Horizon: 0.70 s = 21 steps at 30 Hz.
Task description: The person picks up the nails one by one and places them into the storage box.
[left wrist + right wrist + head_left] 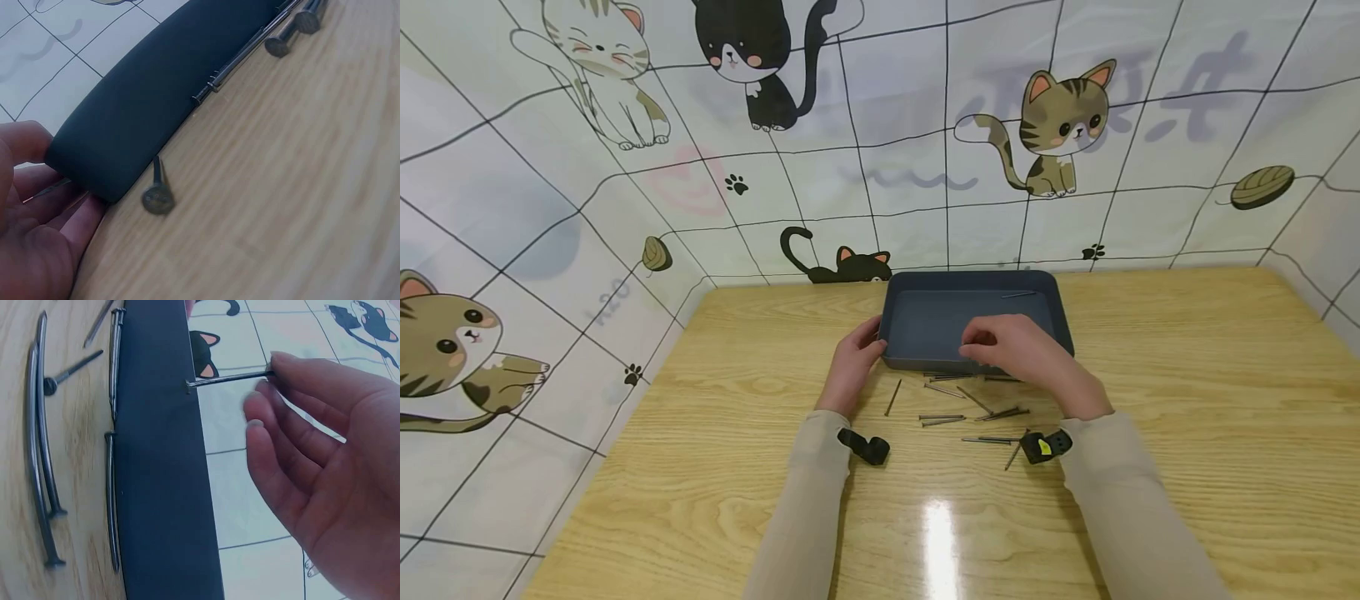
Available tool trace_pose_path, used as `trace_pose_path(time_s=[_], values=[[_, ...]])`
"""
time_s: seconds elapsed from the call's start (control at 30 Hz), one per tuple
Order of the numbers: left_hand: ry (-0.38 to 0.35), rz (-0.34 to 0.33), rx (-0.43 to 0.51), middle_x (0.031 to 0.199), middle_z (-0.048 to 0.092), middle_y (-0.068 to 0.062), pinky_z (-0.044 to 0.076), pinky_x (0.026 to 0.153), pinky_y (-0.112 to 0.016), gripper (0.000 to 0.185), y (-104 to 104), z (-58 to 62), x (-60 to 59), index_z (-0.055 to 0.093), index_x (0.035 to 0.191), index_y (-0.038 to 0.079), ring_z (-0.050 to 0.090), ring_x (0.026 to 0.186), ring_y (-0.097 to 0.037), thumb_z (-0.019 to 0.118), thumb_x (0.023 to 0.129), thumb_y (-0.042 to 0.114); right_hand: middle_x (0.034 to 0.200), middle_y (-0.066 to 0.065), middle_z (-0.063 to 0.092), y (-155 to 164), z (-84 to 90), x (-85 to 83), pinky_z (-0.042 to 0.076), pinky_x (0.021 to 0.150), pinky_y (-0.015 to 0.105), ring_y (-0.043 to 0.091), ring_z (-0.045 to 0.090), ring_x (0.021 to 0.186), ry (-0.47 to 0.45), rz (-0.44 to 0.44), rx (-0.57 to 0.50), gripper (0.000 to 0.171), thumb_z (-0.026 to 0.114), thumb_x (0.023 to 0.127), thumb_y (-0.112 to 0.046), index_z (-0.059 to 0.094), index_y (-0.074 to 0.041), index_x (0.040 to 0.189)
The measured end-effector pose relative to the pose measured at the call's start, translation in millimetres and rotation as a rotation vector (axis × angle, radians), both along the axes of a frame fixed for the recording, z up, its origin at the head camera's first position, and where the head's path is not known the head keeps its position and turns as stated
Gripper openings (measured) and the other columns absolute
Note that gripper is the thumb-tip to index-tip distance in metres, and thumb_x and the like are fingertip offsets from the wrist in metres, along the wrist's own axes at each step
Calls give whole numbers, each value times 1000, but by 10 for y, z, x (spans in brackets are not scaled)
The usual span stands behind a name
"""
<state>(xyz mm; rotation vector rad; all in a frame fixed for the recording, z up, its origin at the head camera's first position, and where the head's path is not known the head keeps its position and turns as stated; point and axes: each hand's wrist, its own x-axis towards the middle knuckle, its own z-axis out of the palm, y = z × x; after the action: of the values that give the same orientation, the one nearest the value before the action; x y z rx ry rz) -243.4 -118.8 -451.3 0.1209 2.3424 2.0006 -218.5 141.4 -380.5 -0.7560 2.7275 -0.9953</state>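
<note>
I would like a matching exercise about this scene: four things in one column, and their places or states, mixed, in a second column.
Things:
1. left hand
2. right hand
3. dark blue tray
4. loose nails

Places or states:
A. stands on the wooden table, near the wall
B. lie scattered on the table in front of the tray
C. holds the tray's left corner
D. pinches one nail over the tray's rim

Pairs: 1-C, 2-D, 3-A, 4-B
</note>
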Motion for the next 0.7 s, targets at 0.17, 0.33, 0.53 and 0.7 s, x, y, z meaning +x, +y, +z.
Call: trace_pose_path(time_s=[0.17,0.33,0.53,0.7], values=[[23,32,-31,131,46,-1,35,95,-32,45,14,-60,-29,43,134,17,43,117,-11,50,90,14,84,0,62,87,-4,-16,44,62,32,16,55,71,13,-77,-35,20,54,88,-31,61,-17,101],[31,39,-39,131,46,0,36,94,-32,45,40,-77,-25,43,134,16,43,117,-11,50,90,14,79,-1,62,152,-38,-53,44,60,32,16,56,67,35,-108,-41,22,53,88,-31,60,-15,103],[43,86,-56,128,48,2,37,93,-31,44,37,-98,-41,46,132,17,45,114,-9,50,89,13,77,0,62,164,-57,-79,44,64,34,15,57,64,56,-113,-66,23,52,90,-27,60,-11,104],[78,132,-57,127,50,-1,39,91,-33,43,27,-102,-48,48,130,15,47,113,-11,49,88,11,79,1,63,173,-71,-91,44,65,35,14,57,63,46,-120,-70,23,52,90,-25,60,-9,104]])
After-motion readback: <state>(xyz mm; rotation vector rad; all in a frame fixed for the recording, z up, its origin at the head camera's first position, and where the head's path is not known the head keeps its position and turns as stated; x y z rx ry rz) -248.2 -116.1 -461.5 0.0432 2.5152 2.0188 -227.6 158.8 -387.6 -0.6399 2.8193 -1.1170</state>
